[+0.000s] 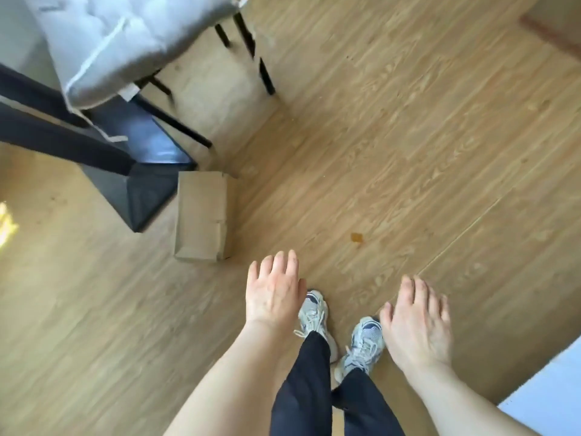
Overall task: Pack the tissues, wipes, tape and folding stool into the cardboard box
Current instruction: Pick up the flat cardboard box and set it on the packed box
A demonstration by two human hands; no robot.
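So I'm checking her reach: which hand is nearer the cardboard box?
The left hand. It hovers open just right of the cardboard box on the floor, while the right hand hangs open farther off, beyond both shoes.

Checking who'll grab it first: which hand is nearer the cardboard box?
Left. The left hand hovers just right of and below the cardboard box; the right hand hangs farther right, past both shoes.

Floor [393,136] showed light oak woodgrain. Cardboard box [201,215] was plain tan. Chair cushion [119,39] was grey, its legs [267,77] black. Trousers [308,388] were black; sneakers [361,344] white with navy accents.
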